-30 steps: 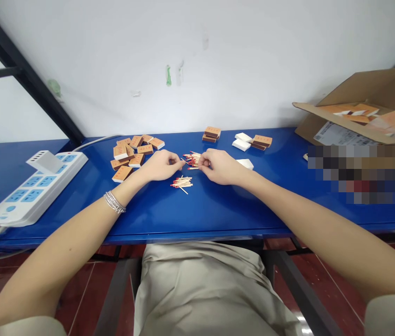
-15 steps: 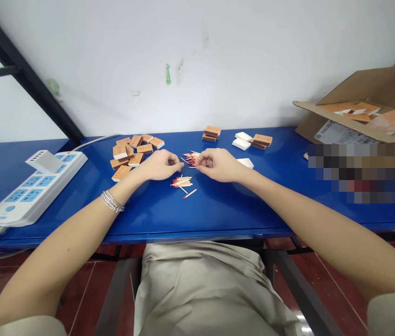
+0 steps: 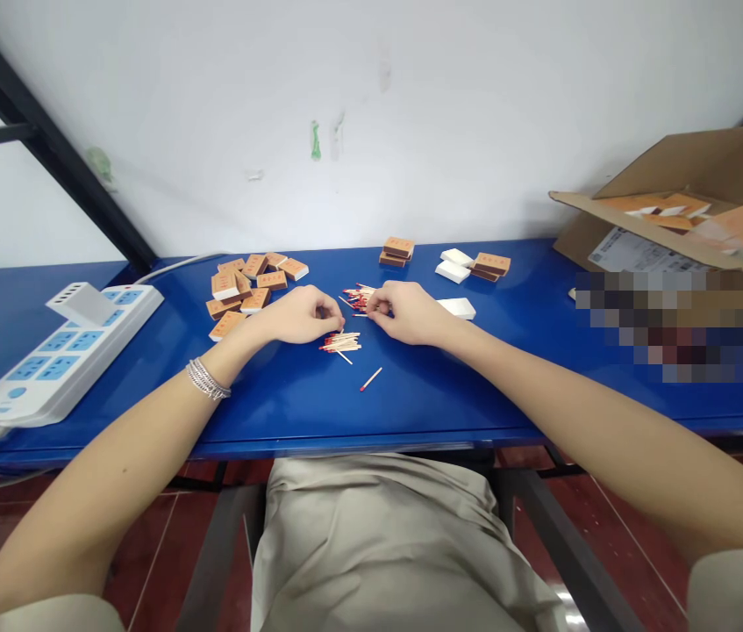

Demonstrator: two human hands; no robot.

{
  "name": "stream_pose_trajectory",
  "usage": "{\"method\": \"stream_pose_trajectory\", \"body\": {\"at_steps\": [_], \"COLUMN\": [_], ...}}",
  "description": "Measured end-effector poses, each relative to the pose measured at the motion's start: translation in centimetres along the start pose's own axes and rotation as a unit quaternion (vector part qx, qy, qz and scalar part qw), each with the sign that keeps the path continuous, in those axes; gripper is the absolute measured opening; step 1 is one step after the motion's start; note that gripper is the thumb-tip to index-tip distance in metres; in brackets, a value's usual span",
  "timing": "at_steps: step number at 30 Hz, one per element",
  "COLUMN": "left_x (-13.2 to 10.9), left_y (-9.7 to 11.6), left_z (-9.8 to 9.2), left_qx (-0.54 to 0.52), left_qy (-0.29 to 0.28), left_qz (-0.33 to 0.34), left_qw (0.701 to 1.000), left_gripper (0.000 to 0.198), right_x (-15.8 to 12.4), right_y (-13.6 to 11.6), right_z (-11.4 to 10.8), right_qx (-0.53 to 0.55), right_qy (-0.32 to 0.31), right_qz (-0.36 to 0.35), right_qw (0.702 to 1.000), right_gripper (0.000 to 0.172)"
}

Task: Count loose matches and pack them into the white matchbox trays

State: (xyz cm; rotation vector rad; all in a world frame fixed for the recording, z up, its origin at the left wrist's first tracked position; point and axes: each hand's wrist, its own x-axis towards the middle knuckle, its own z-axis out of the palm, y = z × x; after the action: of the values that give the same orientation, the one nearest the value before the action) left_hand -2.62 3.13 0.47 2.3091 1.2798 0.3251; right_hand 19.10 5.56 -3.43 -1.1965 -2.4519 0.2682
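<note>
My left hand [image 3: 302,316] and my right hand [image 3: 407,314] hover close together over the blue table, fingers curled inward. The right fingertips touch the edge of a loose heap of red-tipped wooden matches [image 3: 359,299]. The left fingertips sit just beside that heap, above a second small pile of matches [image 3: 340,343]. Whether either hand pinches a match is too small to tell. A single matchstick [image 3: 371,378] lies apart, nearer the table's front edge.
Orange matchboxes [image 3: 246,291] lie scattered left of my left hand, with small stacks [image 3: 396,252] and white inner trays [image 3: 453,271] behind. A white power strip [image 3: 61,351] sits at the left. An open cardboard box [image 3: 674,202] of packaging stands at the right.
The single loose matchstick, absent a second ago, now lies farther right and nearer me than half a second ago. Both hands have stayed over the matches with only small finger shifts.
</note>
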Motion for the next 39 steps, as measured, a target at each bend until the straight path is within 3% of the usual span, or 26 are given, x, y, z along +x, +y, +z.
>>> {"method": "stream_pose_trajectory", "body": {"at_steps": [11, 15, 21, 27, 31, 39], "left_x": [0.1, 0.1, 0.0, -0.2, -0.1, 0.2], "left_y": [-0.1, -0.3, 0.0, 0.2, 0.1, -0.6], "left_z": [0.3, 0.2, 0.1, -0.1, 0.0, 0.4], "left_qx": [-0.040, -0.038, -0.032, -0.037, -0.044, -0.030], "left_qy": [-0.017, -0.026, -0.030, -0.044, -0.023, 0.025], "left_qz": [0.020, 0.018, 0.015, 0.028, 0.043, 0.026], "left_qw": [0.999, 0.999, 0.999, 0.998, 0.998, 0.999], "left_gripper": [0.023, 0.026, 0.026, 0.023, 0.023, 0.021], "right_x": [-1.3, -1.2, -0.7, -0.9, -1.0, -0.4], "right_y": [-2.9, -2.3, -0.7, -1.4, -1.8, 0.8], "right_z": [-0.8, -1.3, -1.5, -1.3, -1.4, -2.8], "right_qx": [-0.005, -0.025, 0.025, 0.047, 0.064, 0.016], "right_qy": [0.005, 0.011, -0.046, -0.081, -0.085, 0.010], "right_qz": [-0.028, 0.001, 0.000, -0.035, -0.056, 0.023], "right_qw": [1.000, 1.000, 0.999, 0.995, 0.993, 1.000], "right_gripper": [0.014, 0.013, 0.007, 0.009, 0.012, 0.017]}}
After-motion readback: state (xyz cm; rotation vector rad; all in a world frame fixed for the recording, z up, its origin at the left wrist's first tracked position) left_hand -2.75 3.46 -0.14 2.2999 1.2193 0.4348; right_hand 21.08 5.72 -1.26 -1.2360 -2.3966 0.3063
